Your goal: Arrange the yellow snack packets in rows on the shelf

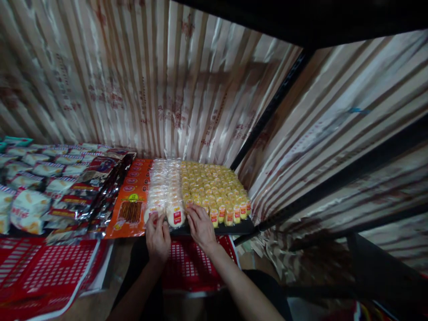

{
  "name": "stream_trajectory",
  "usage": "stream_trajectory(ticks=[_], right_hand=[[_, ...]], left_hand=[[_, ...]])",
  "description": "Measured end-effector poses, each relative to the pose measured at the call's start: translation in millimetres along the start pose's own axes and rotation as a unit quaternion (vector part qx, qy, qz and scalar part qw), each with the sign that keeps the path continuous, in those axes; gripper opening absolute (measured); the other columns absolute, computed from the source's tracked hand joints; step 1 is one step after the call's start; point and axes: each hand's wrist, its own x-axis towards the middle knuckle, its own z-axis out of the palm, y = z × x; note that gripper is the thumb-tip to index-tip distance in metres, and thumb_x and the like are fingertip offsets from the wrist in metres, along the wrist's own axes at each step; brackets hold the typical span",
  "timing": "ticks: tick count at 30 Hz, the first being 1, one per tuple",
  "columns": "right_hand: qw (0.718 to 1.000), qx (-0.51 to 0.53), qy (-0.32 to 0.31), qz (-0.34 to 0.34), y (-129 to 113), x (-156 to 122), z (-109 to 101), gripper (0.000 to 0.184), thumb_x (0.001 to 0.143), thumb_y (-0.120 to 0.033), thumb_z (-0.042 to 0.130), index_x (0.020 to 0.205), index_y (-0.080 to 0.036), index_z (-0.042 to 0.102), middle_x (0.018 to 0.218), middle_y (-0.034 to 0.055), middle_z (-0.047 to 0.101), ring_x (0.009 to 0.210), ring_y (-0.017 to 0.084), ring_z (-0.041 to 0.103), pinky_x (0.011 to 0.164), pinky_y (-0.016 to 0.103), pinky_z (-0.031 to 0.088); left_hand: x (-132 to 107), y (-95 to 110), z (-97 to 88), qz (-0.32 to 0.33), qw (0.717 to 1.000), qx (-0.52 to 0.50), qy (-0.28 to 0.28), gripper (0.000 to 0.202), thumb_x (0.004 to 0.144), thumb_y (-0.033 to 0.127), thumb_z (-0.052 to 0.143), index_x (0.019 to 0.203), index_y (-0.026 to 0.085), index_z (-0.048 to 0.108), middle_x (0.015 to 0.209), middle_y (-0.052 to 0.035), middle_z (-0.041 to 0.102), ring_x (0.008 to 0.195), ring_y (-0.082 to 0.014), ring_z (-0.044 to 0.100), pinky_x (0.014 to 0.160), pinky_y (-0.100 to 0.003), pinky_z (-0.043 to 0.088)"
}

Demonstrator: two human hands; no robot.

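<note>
Two rows of clear-wrapped white round snack packs [174, 216] run back along a dark shelf [234, 228]. My left hand [158, 236] is at the front of the left row, its fingers closed around the lower part of the end pack. Just right of the white rows, my right hand [201, 226] has bent fingers on the front of the nearest small yellow snack packs [214, 187]. The fingers partly cover the pack they touch. Several rows of these yellow packs with red-orange labels fill the shelf's right end.
An orange snack bag [129, 211] lies left of the white rows. Beyond it are dark shiny bags [96, 187] and white snack packets [30, 207]. Red baskets [50, 267] stand below. A black shelf post [270, 109] rises at the right, before corrugated wrapping [160, 80].
</note>
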Motion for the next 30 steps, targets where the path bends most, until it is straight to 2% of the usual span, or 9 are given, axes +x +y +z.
stream_trajectory(ticks=[3, 6, 12, 16, 19, 22, 25, 27, 30], right_hand=[[1.0, 0.006, -0.013, -0.027, -3.2, 6.9, 6.3, 0.033, 0.091, -0.02, 0.038, 0.118, -0.02, 0.057, 0.119, 0.0102, 0.057, 0.114, 0.021, 0.048, 0.098, 0.042, 0.042], [0.997, 0.005, -0.032, -0.068, -15.8, 25.1, 18.4, 0.034, 0.091, -0.022, 0.038, 0.118, -0.017, 0.057, 0.126, 0.0112, 0.054, 0.123, 0.022, 0.042, 0.101, 0.044, 0.039], [0.982, -0.007, -0.123, -0.143, -45.3, 101.7, 46.8, 0.034, 0.091, -0.025, 0.039, 0.119, -0.016, 0.057, 0.128, 0.0085, 0.054, 0.13, 0.023, 0.033, 0.103, 0.042, 0.036], [0.962, -0.047, -0.19, -0.192, -53.0, 154.3, 72.6, 0.03, 0.09, -0.025, 0.042, 0.112, -0.015, 0.061, 0.124, 0.0096, 0.057, 0.129, 0.024, 0.034, 0.105, 0.044, 0.031], [0.95, -0.052, -0.229, -0.206, -56.0, 178.0, 84.7, 0.028, 0.09, -0.025, 0.044, 0.109, -0.016, 0.062, 0.12, 0.0093, 0.059, 0.127, 0.023, 0.038, 0.105, 0.044, 0.031], [0.959, -0.036, -0.202, -0.194, -60.3, 176.8, 82.8, 0.03, 0.089, -0.025, 0.046, 0.112, -0.013, 0.059, 0.122, 0.012, 0.057, 0.127, 0.022, 0.038, 0.105, 0.043, 0.03], [0.954, -0.001, -0.187, -0.236, -66.8, 150.1, 72.3, 0.027, 0.088, -0.023, 0.045, 0.109, -0.014, 0.06, 0.122, 0.011, 0.058, 0.13, 0.022, 0.034, 0.106, 0.043, 0.029], [0.935, 0.028, -0.203, -0.288, -71.5, 125.7, 67.8, 0.023, 0.087, -0.018, 0.045, 0.102, -0.016, 0.062, 0.117, 0.0087, 0.06, 0.13, 0.021, 0.032, 0.106, 0.04, 0.03], [0.914, 0.031, -0.223, -0.339, -75.4, 96.1, 71.3, 0.027, 0.086, -0.019, 0.046, 0.111, -0.016, 0.057, 0.124, 0.0085, 0.055, 0.132, 0.021, 0.029, 0.11, 0.039, 0.027]], left_hand=[[18.1, -5.5, -9.1, -0.059, 0.996, 0.018, 0.058, 0.036, 0.089, 0.028, 0.034, 0.118, 0.014, 0.051, 0.132, -0.0169, 0.04, 0.128, -0.0278, 0.034, 0.105, -0.047, 0.031], [34.0, -19.1, -8.2, -0.125, 0.99, 0.003, 0.062, 0.043, 0.091, 0.031, 0.028, 0.126, 0.011, 0.043, 0.135, -0.0186, 0.04, 0.133, -0.0285, 0.026, 0.108, -0.05, 0.024], [39.0, -35.6, 16.2, -0.166, 0.984, -0.06, 0.029, 0.05, 0.091, 0.036, 0.024, 0.129, 0.008, 0.04, 0.135, -0.0183, 0.044, 0.134, -0.0269, 0.026, 0.109, -0.048, 0.024], [42.3, -37.3, 25.5, -0.177, 0.98, -0.076, 0.047, 0.05, 0.09, 0.037, 0.024, 0.122, 0.008, 0.049, 0.13, -0.0186, 0.05, 0.132, -0.0258, 0.031, 0.109, -0.045, 0.027], [54.6, -45.4, 23.3, -0.224, 0.965, -0.119, 0.064, 0.051, 0.089, 0.041, 0.025, 0.117, 0.01, 0.053, 0.126, -0.0171, 0.054, 0.128, -0.0255, 0.038, 0.109, -0.043, 0.027], [75.9, -57.3, 11.4, -0.322, 0.916, -0.239, 0.032, 0.054, 0.089, 0.047, 0.024, 0.122, 0.013, 0.049, 0.129, -0.0157, 0.051, 0.121, -0.0244, 0.046, 0.104, -0.041, 0.035], [104.6, -68.5, -5.0, -0.358, 0.827, -0.434, -0.004, 0.06, 0.089, 0.051, 0.016, 0.133, 0.016, 0.036, 0.139, -0.0136, 0.041, 0.121, -0.0207, 0.048, 0.1, -0.035, 0.041], [125.3, -74.2, -12.4, -0.364, 0.768, -0.526, -0.044, 0.062, 0.089, 0.053, 0.017, 0.133, 0.013, 0.036, 0.137, -0.0149, 0.044, 0.121, -0.0205, 0.048, 0.103, -0.037, 0.038], [153.8, -79.2, -10.6, -0.36, 0.737, -0.564, -0.09, 0.059, 0.09, 0.05, 0.021, 0.129, 0.012, 0.044, 0.138, -0.0137, 0.043, 0.125, -0.0199, 0.043, 0.107, -0.036, 0.031]])
